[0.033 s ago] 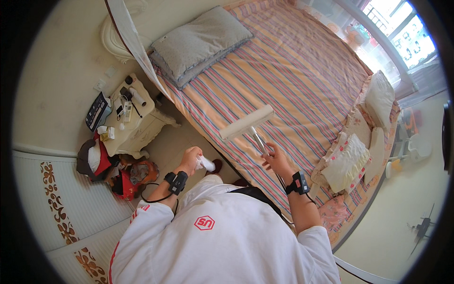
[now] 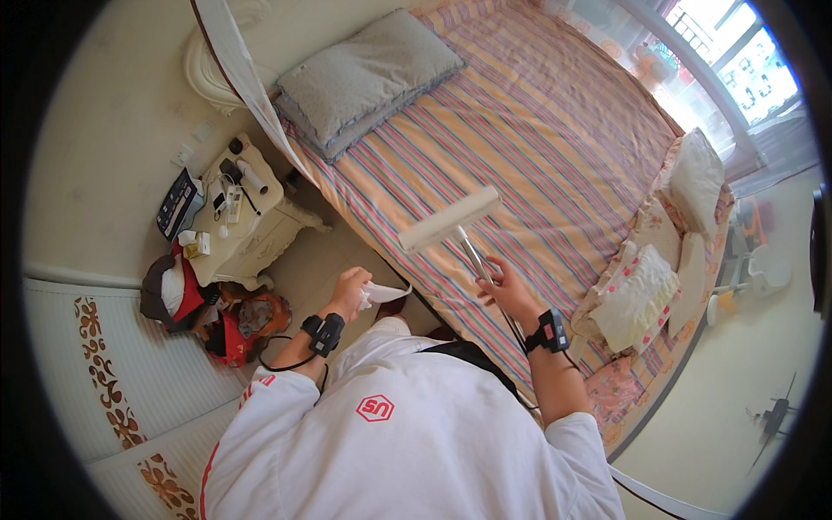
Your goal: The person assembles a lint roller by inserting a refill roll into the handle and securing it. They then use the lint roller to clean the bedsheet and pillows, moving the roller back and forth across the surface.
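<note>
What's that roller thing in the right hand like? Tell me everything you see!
The roller is a pale, off-white cylinder, joined near its middle to a shiny, metal-looking handle in a T shape. It slants, its right end higher in the picture. The right hand grips the handle. Striped bedding shows behind; I can't tell whether they touch.

Pillows [image 2: 373, 78] lie along the left edge of the bed [image 2: 537, 173], bedding [image 2: 637, 290] along its right edge. The roller [image 2: 451, 218], in my right hand [image 2: 510, 290], is over the bed, inside its near edge; the paper [image 2: 386, 296], in my left hand [image 2: 348, 293], is left of it. Left of the bed: nightstand [image 2: 247, 225], with carton [image 2: 196, 243] at its left edge, cylinder [image 2: 253, 178] toward its right; bags [image 2: 264, 316] before it.
</note>
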### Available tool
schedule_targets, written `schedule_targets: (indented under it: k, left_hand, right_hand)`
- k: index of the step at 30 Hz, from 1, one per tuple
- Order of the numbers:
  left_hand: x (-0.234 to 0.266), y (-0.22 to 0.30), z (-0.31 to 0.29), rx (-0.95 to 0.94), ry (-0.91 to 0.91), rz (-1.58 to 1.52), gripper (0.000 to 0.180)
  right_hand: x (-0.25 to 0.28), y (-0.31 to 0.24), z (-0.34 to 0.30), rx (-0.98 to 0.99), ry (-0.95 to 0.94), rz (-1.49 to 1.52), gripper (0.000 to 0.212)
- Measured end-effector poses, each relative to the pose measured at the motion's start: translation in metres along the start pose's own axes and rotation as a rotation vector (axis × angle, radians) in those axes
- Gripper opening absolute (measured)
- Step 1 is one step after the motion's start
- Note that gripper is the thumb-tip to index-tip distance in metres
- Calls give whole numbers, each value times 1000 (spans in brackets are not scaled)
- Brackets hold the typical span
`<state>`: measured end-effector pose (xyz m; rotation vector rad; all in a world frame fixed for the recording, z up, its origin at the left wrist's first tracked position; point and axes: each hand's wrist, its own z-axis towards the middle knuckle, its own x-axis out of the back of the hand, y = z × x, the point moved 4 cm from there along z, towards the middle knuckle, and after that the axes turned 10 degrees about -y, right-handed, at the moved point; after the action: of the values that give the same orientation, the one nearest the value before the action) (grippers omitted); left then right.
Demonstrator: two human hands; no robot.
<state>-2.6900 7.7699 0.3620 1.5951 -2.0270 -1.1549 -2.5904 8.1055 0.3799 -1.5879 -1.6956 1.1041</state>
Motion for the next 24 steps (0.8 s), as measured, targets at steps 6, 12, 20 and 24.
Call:
schedule_targets:
  k: [6,12,20,24]
  left_hand:
    - [26,3,25,-63,12,-8,14]
    - [71,11,81,157,11,-66,13]
    - [113,112,174,145,-163,-204,17]
    - [147,145,218,158,-231,-112,16]
  right_hand:
    - [4,81,-22,-583,-348,-161,48]
    - [-1,87,-2,-603,-73,-261,47]
    - [-20,19,98,-562,-143,-143,55]
    - [-36,62,36,-639,-3,-2,31]
